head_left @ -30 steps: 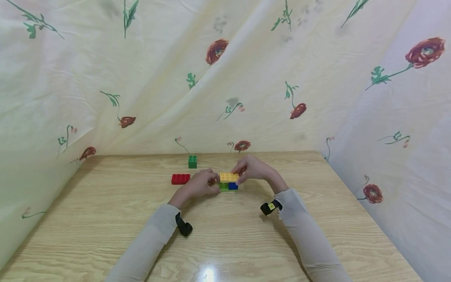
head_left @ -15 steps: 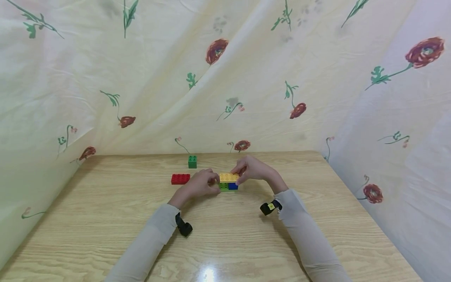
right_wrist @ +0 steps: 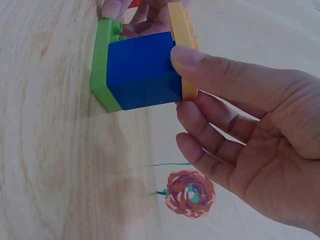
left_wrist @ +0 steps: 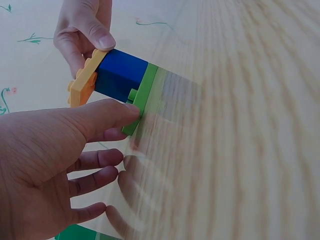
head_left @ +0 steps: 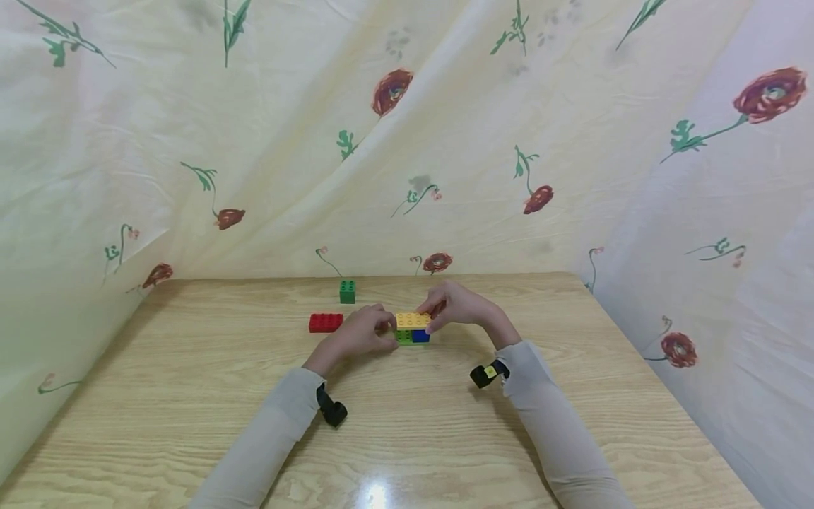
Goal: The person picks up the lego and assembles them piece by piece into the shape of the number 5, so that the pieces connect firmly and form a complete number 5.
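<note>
Flowered cloth point(head_left: 286, 152) hangs behind a wood-grained table point(head_left: 407, 445) as I work at a small stack of bricks near its far side, just right of the middle. With my right hand point(head_left: 463, 304) I pinch a yellow brick point(head_left: 413, 321) between thumb and fingers, its right half atop a blue block point(right_wrist: 142, 70), its left half jutting over bare studs. My left hand point(head_left: 362, 331) grips the left end of the light-green base plate point(right_wrist: 100, 70) between thumb and forefinger, the other fingers spread. Seating the yellow brick appears to be the step in hand; whether it is fully home, I cannot tell. The next move seems to call for firm pressure above the blue block, with the plate held steady. Both forearms angle inward from the near edge, my right wrist bent toward the left. A red brick point(head_left: 326, 323) and a dark-green block point(head_left: 347, 292) sit apart, to the left.
</note>
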Tool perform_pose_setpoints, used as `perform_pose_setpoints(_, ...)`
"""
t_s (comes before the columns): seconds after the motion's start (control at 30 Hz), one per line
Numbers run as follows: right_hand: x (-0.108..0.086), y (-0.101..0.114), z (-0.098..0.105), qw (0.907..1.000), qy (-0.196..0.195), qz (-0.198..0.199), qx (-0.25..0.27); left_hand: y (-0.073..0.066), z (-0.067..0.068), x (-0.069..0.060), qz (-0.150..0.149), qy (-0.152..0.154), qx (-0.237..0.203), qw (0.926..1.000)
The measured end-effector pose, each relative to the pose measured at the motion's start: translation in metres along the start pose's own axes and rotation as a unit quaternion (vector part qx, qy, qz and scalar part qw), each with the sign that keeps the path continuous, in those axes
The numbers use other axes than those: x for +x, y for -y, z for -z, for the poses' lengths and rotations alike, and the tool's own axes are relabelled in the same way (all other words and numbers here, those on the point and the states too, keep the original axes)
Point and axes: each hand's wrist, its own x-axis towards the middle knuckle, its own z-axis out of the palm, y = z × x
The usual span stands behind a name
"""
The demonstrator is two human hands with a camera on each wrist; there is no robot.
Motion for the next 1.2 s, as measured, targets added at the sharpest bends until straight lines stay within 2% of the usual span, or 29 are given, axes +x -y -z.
perform_pose_setpoints(0.2, 0.0009, -0.0073, -0.0008, 0.9997, 0.001, -0.006, 0.022, 0.0006, -0.0008, 0.0002, 0.002, 0.000, 0.001, 1.0000)
perform_pose_setpoints(0.67, 0.0014, -0.0064, -0.0014, 0.9994, -0.011, -0.028, 0.018, 0.0014, -0.0011, 0.0006, 0.001, 0.001, -0.004, 1.0000)
perform_pose_setpoints(1.2, 0.0018, -0.0050, -0.0001, 0.9991, -0.006, -0.042, 0.007, 0.0020, -0.0015, 0.0011, -0.001, -0.001, -0.008, 1.0000)
